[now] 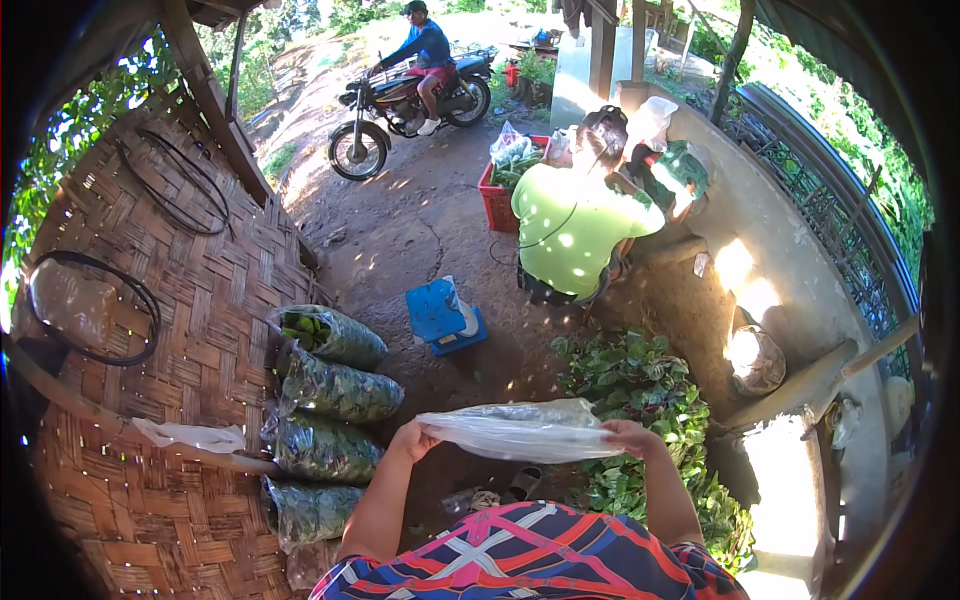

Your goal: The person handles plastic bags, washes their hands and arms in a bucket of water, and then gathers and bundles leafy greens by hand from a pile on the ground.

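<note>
A clear plastic bag (517, 431) stretches sideways between my hands, in front of my body. My left hand (415, 441) grips its left end, and my right hand (628, 438) pinches the right end. The bag looks flat, with nothing seen inside. Beyond and below my right arm lies a heap of leafy greens (637, 390) on the ground. To the left of my left hand, several clear bags packed with leaves (341, 397) lie in a row; the farthest one (330, 337) shows its leaves at its mouth.
A blue weighing scale (442, 315) stands on the dirt floor ahead. A person in a lime shirt (577, 232) crouches beside a red crate (501, 206) of vegetables. Farther off, someone sits on a motorcycle (409, 101). A woven bamboo wall (180, 300) bounds the left, a low concrete wall (795, 262) the right.
</note>
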A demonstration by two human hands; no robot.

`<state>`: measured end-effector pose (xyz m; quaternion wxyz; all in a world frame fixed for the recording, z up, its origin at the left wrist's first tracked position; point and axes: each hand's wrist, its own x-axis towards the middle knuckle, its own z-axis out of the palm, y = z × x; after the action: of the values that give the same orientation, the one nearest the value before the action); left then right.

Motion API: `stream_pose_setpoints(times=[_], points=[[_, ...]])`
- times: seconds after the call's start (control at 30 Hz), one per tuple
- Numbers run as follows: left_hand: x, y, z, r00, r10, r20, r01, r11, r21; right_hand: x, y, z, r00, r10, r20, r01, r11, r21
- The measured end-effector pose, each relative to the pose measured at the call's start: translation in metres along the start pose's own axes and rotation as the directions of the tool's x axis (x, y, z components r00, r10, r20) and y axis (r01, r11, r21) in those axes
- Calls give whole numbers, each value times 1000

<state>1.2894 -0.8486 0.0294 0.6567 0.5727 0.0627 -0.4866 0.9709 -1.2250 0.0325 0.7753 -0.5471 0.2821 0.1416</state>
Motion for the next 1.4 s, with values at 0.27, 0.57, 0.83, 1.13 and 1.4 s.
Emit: stream_pose_setpoints(times=[0.27,0.57,0.83,1.13,1.4], points=[[-31,5,23,939,-74,335,-106,866,488,6,16,-1,842,-121,-525,471,639,608],[-15,27,28,999,25,24,-15,938,-345,-16,-4,16,998,-43,-49,41,998,-37],[-39,13,37,954,-31,297,-195,690,697,2,22,2,778,21,-627,283,880,381],[-6,10,4,991,132,-17,-133,967,-216,-15,3,24,987,4,-161,-58,942,-330],[-40,17,41,931,326,166,-271,311,911,-21,4,21,921,-256,-295,389,661,641]])
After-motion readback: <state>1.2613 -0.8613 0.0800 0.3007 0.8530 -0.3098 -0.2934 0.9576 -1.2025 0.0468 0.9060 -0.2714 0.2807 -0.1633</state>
